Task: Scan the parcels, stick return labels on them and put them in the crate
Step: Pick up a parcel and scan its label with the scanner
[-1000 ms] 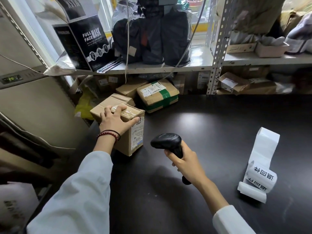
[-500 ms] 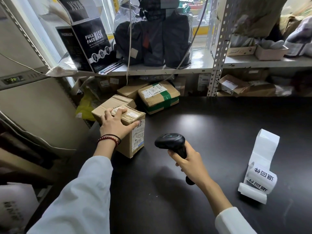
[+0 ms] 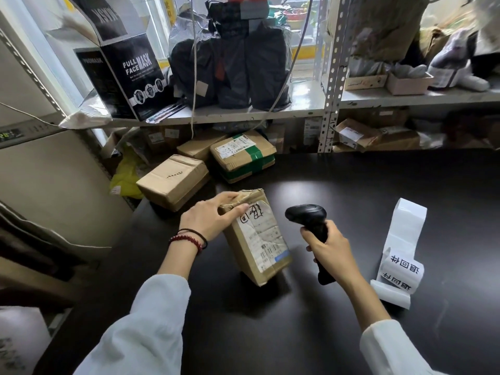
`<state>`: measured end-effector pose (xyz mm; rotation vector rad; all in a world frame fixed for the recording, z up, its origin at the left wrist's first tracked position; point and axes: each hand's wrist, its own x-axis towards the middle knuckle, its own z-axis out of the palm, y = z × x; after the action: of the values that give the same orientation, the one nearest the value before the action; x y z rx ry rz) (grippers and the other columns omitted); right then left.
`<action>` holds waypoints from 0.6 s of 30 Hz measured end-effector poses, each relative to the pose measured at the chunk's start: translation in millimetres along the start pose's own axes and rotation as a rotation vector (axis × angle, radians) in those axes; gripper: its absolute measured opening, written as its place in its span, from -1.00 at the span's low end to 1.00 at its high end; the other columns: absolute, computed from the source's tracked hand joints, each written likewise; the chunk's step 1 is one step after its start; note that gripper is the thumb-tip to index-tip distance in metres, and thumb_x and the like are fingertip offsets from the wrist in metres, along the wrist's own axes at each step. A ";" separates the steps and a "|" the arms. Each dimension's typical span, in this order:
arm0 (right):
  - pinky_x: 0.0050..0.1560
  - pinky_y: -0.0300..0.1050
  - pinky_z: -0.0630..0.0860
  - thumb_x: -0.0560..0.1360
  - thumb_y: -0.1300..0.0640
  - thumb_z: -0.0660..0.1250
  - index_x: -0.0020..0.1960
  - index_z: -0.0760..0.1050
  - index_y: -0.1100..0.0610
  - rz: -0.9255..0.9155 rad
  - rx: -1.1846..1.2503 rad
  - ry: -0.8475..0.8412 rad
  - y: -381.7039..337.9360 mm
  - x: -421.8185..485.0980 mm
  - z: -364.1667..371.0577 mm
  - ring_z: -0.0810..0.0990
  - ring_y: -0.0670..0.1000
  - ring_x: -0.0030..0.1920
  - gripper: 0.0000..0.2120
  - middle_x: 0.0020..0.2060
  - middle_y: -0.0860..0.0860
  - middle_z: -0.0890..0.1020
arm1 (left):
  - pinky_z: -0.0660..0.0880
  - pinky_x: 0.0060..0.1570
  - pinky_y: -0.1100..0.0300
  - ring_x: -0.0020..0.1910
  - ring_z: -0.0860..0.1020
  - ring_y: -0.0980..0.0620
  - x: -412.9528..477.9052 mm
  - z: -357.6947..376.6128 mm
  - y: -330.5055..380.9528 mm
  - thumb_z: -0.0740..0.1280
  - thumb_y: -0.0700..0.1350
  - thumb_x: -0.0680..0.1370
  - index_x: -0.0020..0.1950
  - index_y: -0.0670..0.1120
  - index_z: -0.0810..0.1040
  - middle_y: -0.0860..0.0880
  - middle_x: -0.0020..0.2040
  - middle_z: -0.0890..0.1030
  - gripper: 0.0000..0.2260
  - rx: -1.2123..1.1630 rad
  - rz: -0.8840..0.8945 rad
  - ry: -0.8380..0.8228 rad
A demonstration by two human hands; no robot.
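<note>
My left hand grips the top end of a small brown cardboard parcel and holds it tilted on the black table, its white shipping label facing up and right. Just to its right, my right hand holds a black barcode scanner by the handle, the head level with the parcel's top. A strip of white return labels with black characters lies curled on the table at the right. No crate is in view.
More parcels wait at the table's far left: a plain brown box, a green-taped box and another behind. Metal shelving with black bags and a face-mask box stands behind. A beige appliance is at left.
My left hand has pulled the parcel away from the pile toward me and to the right, and tipped it so its label faces up. The scanner hand stays beside it.
</note>
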<state>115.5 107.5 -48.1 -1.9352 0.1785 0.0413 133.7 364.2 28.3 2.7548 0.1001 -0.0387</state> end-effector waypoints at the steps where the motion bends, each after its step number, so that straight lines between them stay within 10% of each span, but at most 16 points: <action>1: -0.02 0.13 0.58 0.47 -0.10 0.36 0.04 0.43 -0.05 0.019 -0.007 0.001 2.3 -0.7 -3.1 0.64 0.08 -0.08 -0.78 -0.13 0.00 0.63 | 0.43 -0.02 0.11 0.11 0.53 -0.01 -0.9 3.7 4.0 0.07 0.46 0.43 0.30 0.35 0.35 0.07 0.12 0.59 -0.52 -0.020 0.009 -0.034; 18: -0.05 -0.05 0.43 0.49 -0.10 0.37 0.04 0.43 0.17 0.252 -0.216 -0.022 35.5 -11.3 -6.4 0.55 0.13 0.01 -0.64 -0.06 0.08 0.59 | 0.37 -0.15 0.22 -0.05 0.55 0.11 -26.2 68.6 32.8 0.17 0.18 0.53 0.06 0.16 0.51 0.17 -0.04 0.61 -0.79 0.086 0.169 -0.131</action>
<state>98.8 90.2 -77.3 -2.1153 0.4176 0.2578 109.2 306.4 -21.9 2.8263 -0.1730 -0.1809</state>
